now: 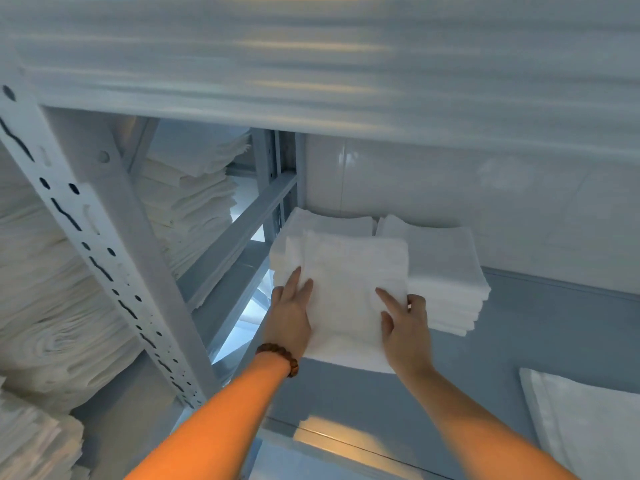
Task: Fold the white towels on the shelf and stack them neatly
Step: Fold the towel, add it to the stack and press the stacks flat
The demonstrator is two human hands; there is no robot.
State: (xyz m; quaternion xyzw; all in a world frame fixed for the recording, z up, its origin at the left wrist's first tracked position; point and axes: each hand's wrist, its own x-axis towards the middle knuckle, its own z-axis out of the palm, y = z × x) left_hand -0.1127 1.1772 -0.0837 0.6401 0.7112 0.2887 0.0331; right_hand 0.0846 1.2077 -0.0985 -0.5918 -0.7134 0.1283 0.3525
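Two hands meet on our folded white terry towel (353, 285), which lies atop a stack of white towels (329, 223) on the blue-grey metal shelf (519, 358), just beside a second white towel stack (446, 271). Our left hand (292, 317), with a brown wooden bead bracelet (278, 356) at its wrist, presses flat, fingers straight. Our right hand (405, 327) lays a forefinger on top, thumb at the towel's right edge — whether it pinches, we cannot tell.

Views: one, head-worn, wide-angle.
Position: at the person's head, before the shelf (519, 358) bay, forearms running away from the lens.
Facing: forward and down into the bay; the upper shelf (311, 64) fills the frame's top, the upright post (104, 254) slants at left.
Nearness: close; left hand (291, 313), right hand (405, 327) and towel stack (353, 271) sit mid-frame.
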